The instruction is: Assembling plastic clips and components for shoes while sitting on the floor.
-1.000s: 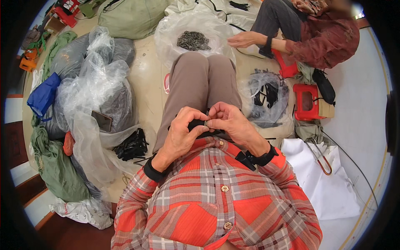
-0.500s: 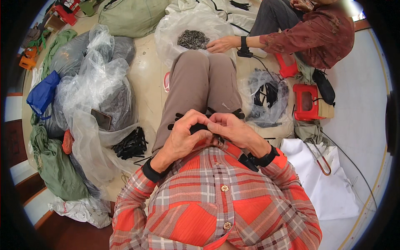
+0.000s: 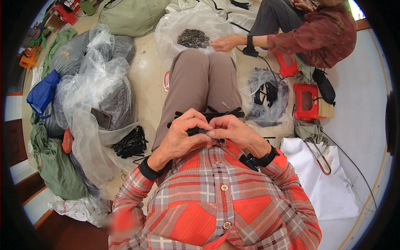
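Over my lap, my left hand (image 3: 183, 132) and my right hand (image 3: 234, 132) meet fingertip to fingertip. Both are closed in a pinch on a small black strip (image 3: 202, 131), partly hidden by the fingers. Just beyond my knuckles, several thin black strips (image 3: 225, 114) lie crosswise on my brown trousers (image 3: 187, 83). A small dark, shiny bit (image 3: 221, 141) shows beneath my right fingers, too small to name.
Left stand plastic-wrapped grey bundles (image 3: 118, 102) with a phone (image 3: 101, 118) on them, beside a black strip pile (image 3: 130, 143). Right are an open clear bag (image 3: 266, 93) of black pieces and a red stool (image 3: 304, 101). Ahead, a co-worker's hand (image 3: 228, 43) touches a dark metal-looking heap (image 3: 193, 38).
My fingertips have shifted against each other, showing more of the black strip between them. The strips on my lap show more plainly. The co-worker's hand has moved slightly right.
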The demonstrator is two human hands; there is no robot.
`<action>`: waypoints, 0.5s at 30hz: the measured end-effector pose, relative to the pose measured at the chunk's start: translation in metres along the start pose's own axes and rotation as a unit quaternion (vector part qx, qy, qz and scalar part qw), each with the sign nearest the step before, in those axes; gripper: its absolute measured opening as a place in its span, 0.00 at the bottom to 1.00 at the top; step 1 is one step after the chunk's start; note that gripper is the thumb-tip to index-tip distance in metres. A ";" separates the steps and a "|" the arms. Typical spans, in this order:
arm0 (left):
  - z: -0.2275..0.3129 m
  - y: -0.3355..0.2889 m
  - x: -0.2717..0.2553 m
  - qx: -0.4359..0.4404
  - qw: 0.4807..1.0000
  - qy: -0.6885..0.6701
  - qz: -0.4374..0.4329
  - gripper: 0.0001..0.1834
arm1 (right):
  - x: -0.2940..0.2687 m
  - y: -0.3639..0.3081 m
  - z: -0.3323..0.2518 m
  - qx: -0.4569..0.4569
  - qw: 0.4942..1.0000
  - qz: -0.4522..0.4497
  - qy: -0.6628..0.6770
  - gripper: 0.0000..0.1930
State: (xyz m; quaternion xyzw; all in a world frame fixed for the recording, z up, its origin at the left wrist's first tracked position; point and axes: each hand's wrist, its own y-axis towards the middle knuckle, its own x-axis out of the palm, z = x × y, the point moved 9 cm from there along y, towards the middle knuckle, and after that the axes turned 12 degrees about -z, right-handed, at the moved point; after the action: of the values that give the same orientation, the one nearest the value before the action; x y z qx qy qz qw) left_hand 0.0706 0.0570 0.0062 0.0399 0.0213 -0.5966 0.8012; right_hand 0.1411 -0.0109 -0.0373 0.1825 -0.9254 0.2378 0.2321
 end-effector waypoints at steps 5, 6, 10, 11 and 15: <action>-0.005 -0.001 -0.003 -0.008 1.000 0.009 0.011 0.13 | -0.004 -0.002 -0.001 0.024 0.998 0.052 -0.028 0.09; -0.007 -0.002 -0.005 -0.015 1.000 0.016 0.019 0.13 | -0.008 -0.004 -0.001 0.070 0.991 0.087 -0.071 0.09; -0.021 -0.002 -0.008 -0.074 0.993 -0.083 0.045 0.17 | -0.007 -0.005 -0.010 0.050 0.995 0.070 -0.054 0.09; -0.014 0.000 -0.010 -0.075 0.995 -0.034 0.049 0.18 | -0.009 -0.003 -0.012 0.034 0.991 0.081 -0.099 0.09; -0.003 -0.012 -0.018 -0.105 0.986 0.036 0.121 0.20 | -0.011 0.004 -0.015 0.064 0.971 0.142 -0.183 0.10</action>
State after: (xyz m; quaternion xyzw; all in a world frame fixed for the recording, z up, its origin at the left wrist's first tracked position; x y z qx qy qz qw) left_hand 0.0539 0.0714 0.0045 -0.0209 0.1076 -0.4876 0.8661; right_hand 0.1532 0.0033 -0.0323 0.1042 -0.9515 0.2894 0.0104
